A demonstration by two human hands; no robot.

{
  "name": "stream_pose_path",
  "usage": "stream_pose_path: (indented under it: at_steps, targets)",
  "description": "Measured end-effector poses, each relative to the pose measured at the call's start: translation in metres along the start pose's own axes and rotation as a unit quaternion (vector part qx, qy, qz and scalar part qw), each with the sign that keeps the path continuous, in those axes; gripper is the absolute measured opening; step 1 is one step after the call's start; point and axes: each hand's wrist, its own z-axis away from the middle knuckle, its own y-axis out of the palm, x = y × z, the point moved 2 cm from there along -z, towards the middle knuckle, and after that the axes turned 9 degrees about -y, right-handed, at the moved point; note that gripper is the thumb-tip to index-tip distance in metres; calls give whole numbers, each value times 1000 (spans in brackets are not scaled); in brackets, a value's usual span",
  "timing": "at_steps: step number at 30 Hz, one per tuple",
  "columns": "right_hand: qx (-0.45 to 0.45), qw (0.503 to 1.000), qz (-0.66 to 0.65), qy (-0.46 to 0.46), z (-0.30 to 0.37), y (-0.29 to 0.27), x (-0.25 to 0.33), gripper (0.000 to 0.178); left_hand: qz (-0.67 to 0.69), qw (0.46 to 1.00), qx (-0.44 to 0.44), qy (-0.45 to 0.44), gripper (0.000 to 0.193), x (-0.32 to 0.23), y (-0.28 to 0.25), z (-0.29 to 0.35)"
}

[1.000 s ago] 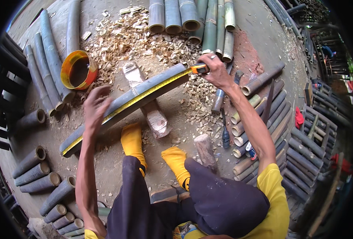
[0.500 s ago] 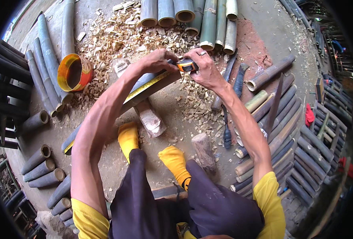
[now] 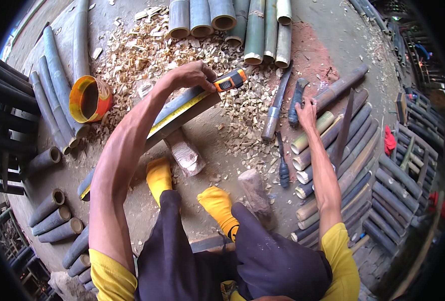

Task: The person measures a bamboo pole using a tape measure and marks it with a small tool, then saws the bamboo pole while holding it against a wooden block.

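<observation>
— Orange tape measure [image 3: 231, 80]?
— Gripped in left hand [image 3: 195, 75], at far end of split bamboo pole [image 3: 172, 118], yellow tape [image 3: 177, 113] stretched along it.
— Right hand [image 3: 307, 108]?
— Released, fingers spread, resting on bamboo pieces [image 3: 328, 145] beside dark-handled knife [image 3: 295, 100] on floor.

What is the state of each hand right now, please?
Left hand: closed on the orange tape measure, on the bamboo pole.
Right hand: open, touching the dark-handled tool.
</observation>
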Motion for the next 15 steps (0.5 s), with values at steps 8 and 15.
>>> stream_pose_path:
  at_steps: [8, 15]
  targets:
    - [40, 990, -94, 98, -4, 1, 35, 70, 141, 986, 60, -65, 36, 9, -3, 4]
    - [-106, 808, -569, 109, 46, -69, 117, 55, 179, 978, 47, -93, 32, 14, -2, 12]
